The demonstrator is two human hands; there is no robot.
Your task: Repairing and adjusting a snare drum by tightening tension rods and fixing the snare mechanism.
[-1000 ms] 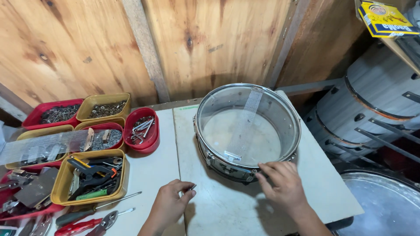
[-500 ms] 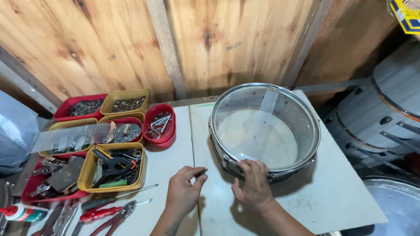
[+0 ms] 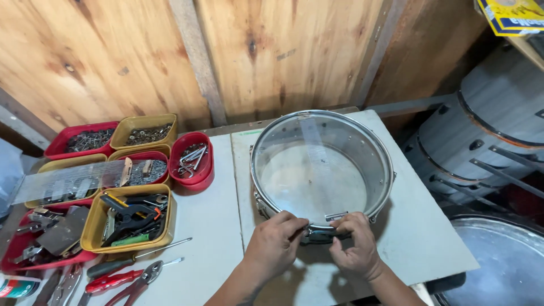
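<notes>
Fingers (image 3: 294, 225) of my left hand (image 3: 273, 243) are curled in and pinching at a small dark metal fitting (image 3: 320, 235) on the near side of the drum shell (image 3: 322, 165), and the fingers (image 3: 347, 222) of my right hand (image 3: 356, 246) are bent onto the same fitting from the right, thumb tucked underneath. Both hands meet at that one spot, almost touching each other, right against the shell's near rim.

I've got the drum shell sitting on the white tabletop (image 3: 422, 243), near its middle and a little to the far side, open end up, its chrome hoop round and its clear head showing the tabletop through it. A small metal bracket (image 3: 336, 216) sits on the rim just above my right fingers.

Going left, I see a red round tub (image 3: 192, 164) of metal keys, then a cluster of yellow and red trays (image 3: 113, 170) holding screws and small hardware, with a clear strip (image 3: 68, 180) laid across some of them. Nearer, a yellow tray (image 3: 130, 220) carries black clamps and tools. At the near left edge lie red-handled pliers (image 3: 122, 282) and a screwdriver (image 3: 141, 258).

Beyond everything stands a plywood wall (image 3: 141, 56). Off to the right, grey drums (image 3: 498, 130) are stacked on their sides, and another drum head (image 3: 504, 266) shows at the near right corner.
</notes>
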